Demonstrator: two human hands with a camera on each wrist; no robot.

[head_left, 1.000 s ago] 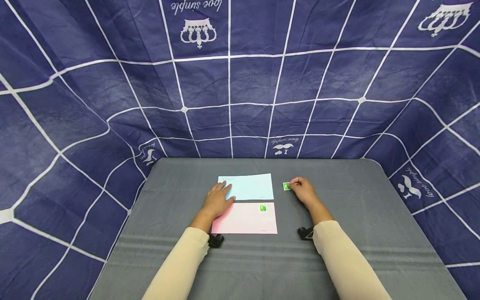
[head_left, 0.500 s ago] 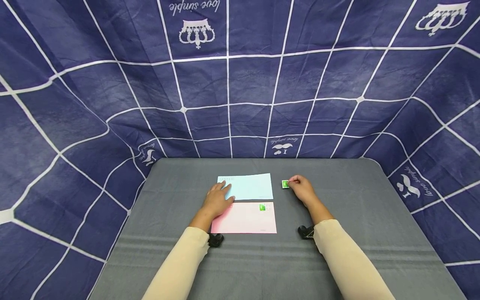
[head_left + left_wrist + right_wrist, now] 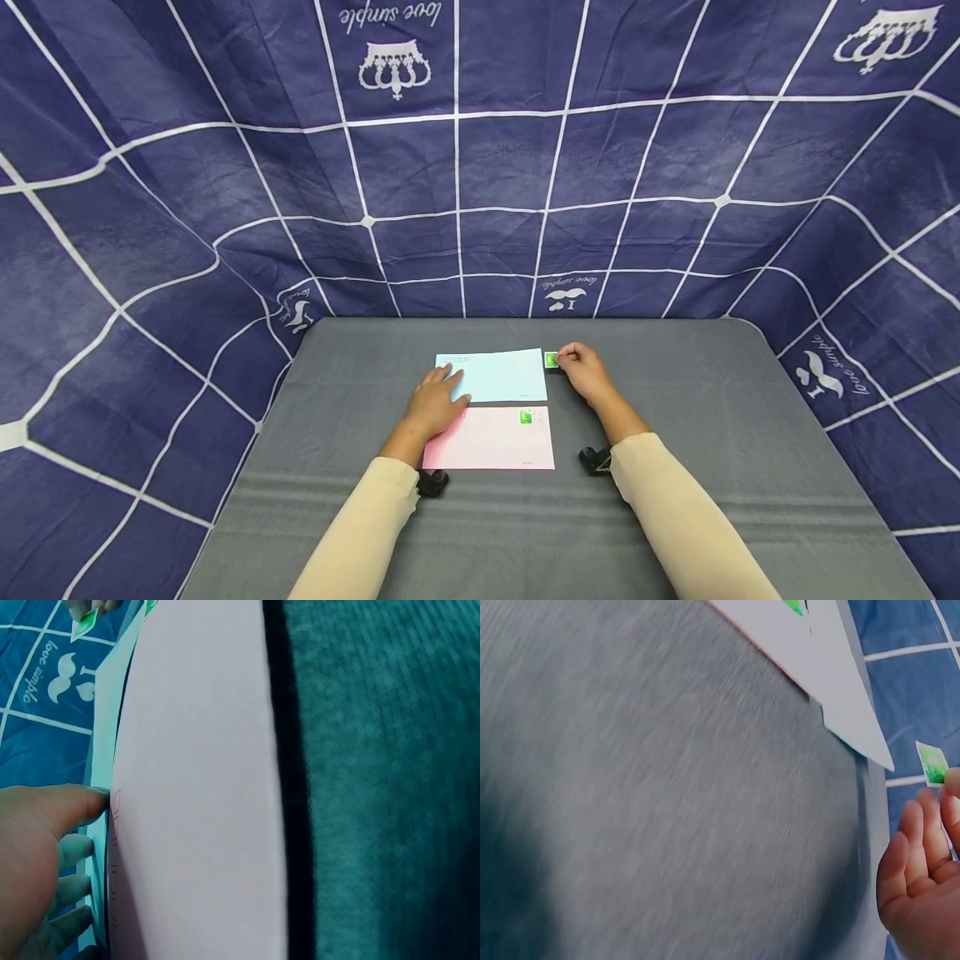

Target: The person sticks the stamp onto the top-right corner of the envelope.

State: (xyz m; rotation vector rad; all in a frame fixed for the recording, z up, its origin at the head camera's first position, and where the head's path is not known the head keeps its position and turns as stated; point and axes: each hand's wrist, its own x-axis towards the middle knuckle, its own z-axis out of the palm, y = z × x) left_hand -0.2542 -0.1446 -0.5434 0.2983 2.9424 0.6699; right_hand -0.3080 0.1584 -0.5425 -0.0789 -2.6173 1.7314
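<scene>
A light blue envelope [image 3: 502, 375] lies flat on the grey table, just beyond a pink envelope [image 3: 491, 442]. My left hand [image 3: 435, 404] rests with spread fingers on the left end of the blue envelope, its thumb near the top edge of the pink one. Between thumb and fingertip my right hand [image 3: 587, 373] pinches a small green stamp [image 3: 551, 360] with a white border. In the right wrist view the stamp [image 3: 933, 764] is held up, apart from the blue envelope's right corner. Another green stamp [image 3: 526, 417] sits on the pink envelope's upper right corner.
Grey cloth covers the table [image 3: 495, 542]. A dark blue curtain [image 3: 502, 158] with white grid lines hangs behind it and along both sides. Each wrist wears a black camera mount, such as the right mount [image 3: 595, 460].
My right hand has moved left with the stamp, bringing it from right of the envelopes to near the blue envelope's upper right corner. The left hand has stayed put.
</scene>
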